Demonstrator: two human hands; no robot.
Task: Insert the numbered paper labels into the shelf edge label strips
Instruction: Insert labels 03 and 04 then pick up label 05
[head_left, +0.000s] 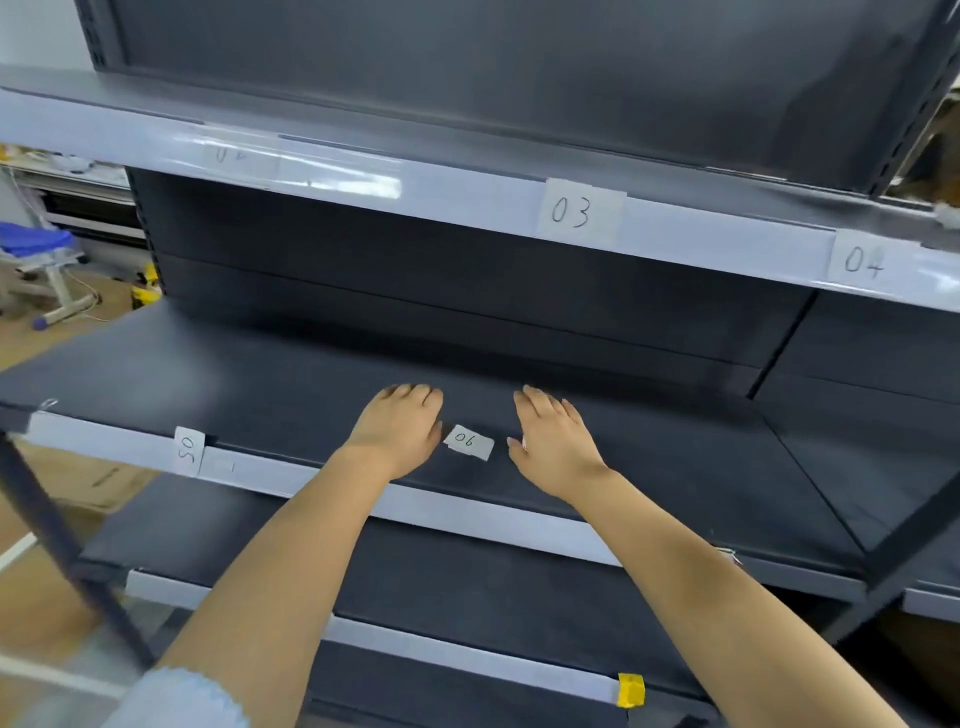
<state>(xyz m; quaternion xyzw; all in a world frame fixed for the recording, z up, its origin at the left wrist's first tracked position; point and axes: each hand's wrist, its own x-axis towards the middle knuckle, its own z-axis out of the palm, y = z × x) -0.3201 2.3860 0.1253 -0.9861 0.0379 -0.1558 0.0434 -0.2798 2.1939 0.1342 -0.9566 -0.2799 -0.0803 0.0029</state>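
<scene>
Paper label "06" (468, 441) lies flat on the middle shelf (675, 457), just behind its edge strip (467, 512). Left hand (397, 426) rests palm down just left of the label, fingers curled loosely, gripping nothing. Right hand (553, 441) palm down just right of it, fingers extended, empty. Label "05" (188, 450) sits in the strip, well left of "06". Labels "03" (579, 213) and "04" (862, 260) on the upper strip above.

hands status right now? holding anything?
Left hand: open, palm down on the shelf, holding nothing.
Right hand: open, palm down, holding nothing.
Label 06 lies loose between them.
</scene>
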